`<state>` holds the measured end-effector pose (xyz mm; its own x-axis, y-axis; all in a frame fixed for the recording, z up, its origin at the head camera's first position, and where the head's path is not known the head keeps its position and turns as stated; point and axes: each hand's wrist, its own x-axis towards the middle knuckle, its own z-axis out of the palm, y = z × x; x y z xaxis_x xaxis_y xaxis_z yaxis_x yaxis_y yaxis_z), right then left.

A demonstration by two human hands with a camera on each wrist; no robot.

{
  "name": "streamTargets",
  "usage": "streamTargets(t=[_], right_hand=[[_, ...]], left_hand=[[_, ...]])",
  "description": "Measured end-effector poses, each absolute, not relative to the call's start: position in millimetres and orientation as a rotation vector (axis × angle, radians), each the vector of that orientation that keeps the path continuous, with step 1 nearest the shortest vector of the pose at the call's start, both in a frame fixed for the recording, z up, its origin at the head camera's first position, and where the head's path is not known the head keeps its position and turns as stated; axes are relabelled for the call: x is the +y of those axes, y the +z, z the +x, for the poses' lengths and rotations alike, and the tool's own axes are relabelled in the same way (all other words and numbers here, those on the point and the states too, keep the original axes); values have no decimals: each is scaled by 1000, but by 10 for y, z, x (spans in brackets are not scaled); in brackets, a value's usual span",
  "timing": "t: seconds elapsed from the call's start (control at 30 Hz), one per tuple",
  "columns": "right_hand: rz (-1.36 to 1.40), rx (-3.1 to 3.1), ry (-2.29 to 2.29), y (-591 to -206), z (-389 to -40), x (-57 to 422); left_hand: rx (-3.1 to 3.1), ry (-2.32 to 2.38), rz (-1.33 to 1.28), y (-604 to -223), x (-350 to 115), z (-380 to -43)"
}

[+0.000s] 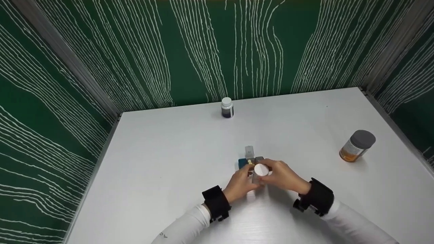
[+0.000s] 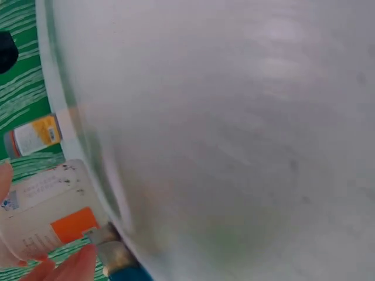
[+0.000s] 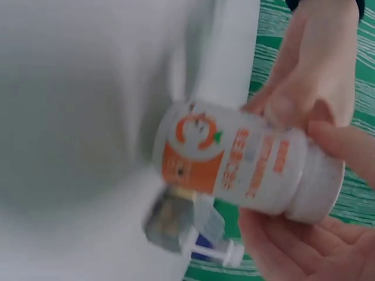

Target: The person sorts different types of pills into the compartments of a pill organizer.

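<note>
A white pill bottle (image 1: 256, 178) with an orange label is held between both hands close over the table, its white cap (image 1: 261, 169) toward the head camera. My left hand (image 1: 238, 184) grips the bottle's body from the left. From the right, my right hand (image 1: 284, 177) pinches around the cap end, with a finger on the cap (image 3: 319, 188) in the right wrist view. Just beyond the bottle lies a small pill organizer (image 1: 242, 163) with blue and grey compartments. One clear lid (image 1: 249, 151) stands open, and yellow pills (image 1: 250, 162) show in that compartment. The hands partly hide the organizer.
A small white-capped bottle (image 1: 227, 107) with a dark lower half stands near the table's back edge. At the right stands an amber jar (image 1: 352, 150) with a grey lid. Green panels (image 1: 190, 51) with white wavy lines border the white table (image 1: 162, 145).
</note>
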<state>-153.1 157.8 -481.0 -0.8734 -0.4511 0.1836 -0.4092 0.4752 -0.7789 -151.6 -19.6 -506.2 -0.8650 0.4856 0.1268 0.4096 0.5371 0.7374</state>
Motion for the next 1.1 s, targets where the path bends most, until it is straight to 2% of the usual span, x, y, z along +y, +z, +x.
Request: streamTargets(t=[0.13, 0.33, 0.5, 0.67, 0.87, 1.1], right_hand=[[-763, 2620, -1466, -4600, -1720, 1822], [-556, 2728, -1499, -4347, -2217, 2229], [-393, 2856, -1397, -4374, -2680, 2503], [-231, 2874, -1345, -4495, -3003, 2622], [-94, 2897, -1343, -4662, -3184, 2616], [-82, 2903, -1351, -4791, -3229, 2569]], left_hand=[[2619, 1336, 726, -5002, -282, -1533], [2621, 1431, 619, -4931, -428, -1588], [2644, 1428, 593, -4913, -482, -1620], [2643, 1438, 564, -4948, -513, -1640], [2620, 1437, 525, -4988, -574, -1663], [2624, 1405, 517, -5013, -582, -1696]])
